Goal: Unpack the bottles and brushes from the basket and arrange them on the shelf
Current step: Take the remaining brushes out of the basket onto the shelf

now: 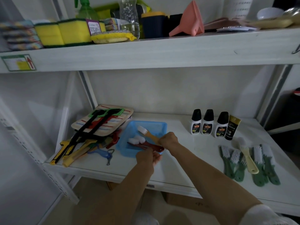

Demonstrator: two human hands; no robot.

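A blue plastic basket [151,125] sits on the white lower shelf [194,153]. My right hand [168,139] grips the handle of a tan brush [150,134] with white bristles, over the basket. My left hand [146,157] holds the handle end of two dark red brushes [146,145] at the basket's front edge. Three white bottles with black caps [208,123] and a black-and-gold tube [232,129] stand at the back right. Several green brushes [261,166] and a cream brush [247,155] lie in a row at the front right.
A striped pot holder with long black tongs [90,127], yellow-handled tools and a blue peeler [105,154] crowd the shelf's left side. The upper shelf [146,51] holds sponges, a clear bottle, a dark container and a pink funnel. Metal uprights flank the bay.
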